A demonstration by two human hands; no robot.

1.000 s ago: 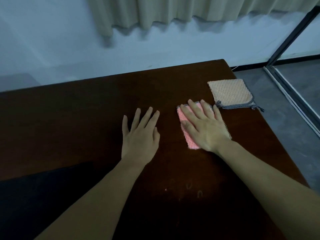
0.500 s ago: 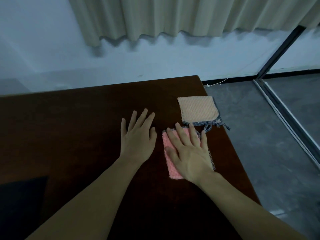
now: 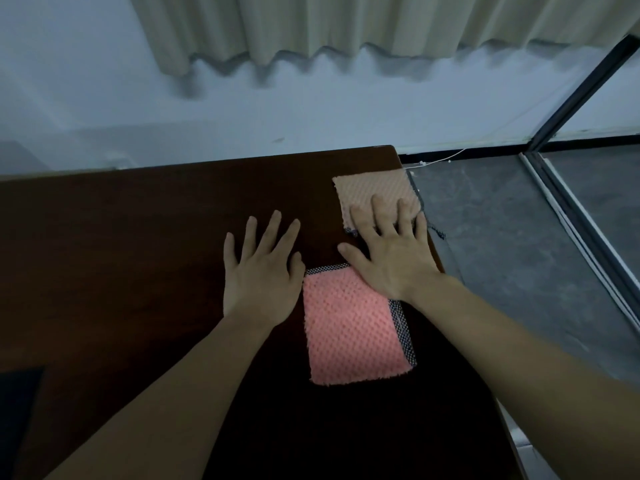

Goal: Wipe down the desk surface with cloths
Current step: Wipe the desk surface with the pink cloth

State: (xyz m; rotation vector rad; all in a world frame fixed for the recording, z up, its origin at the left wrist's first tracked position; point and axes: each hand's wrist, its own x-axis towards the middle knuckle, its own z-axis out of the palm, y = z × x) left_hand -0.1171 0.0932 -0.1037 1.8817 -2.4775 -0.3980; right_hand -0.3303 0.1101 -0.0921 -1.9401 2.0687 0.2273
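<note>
A dark brown desk (image 3: 138,254) fills the lower left of the view. A pink cloth (image 3: 353,327) with a dotted dark border lies flat on it, with no hand on its middle. A beige cloth (image 3: 375,188) lies at the desk's far right corner. My right hand (image 3: 388,251) lies with straight, spread fingers on the near part of the beige cloth, its palm over the pink cloth's far corner. My left hand (image 3: 263,268) rests flat on the bare wood just left of the pink cloth.
The desk's right edge (image 3: 436,251) runs right beside the beige cloth, with grey floor (image 3: 512,258) beyond it. A pale wall and curtain (image 3: 311,26) stand behind the desk. A dark-framed glass panel (image 3: 585,216) is at the far right.
My right hand has left the pink cloth and moved forward onto the beige cloth. The pink cloth now lies uncovered. My left hand stays flat on the desk.
</note>
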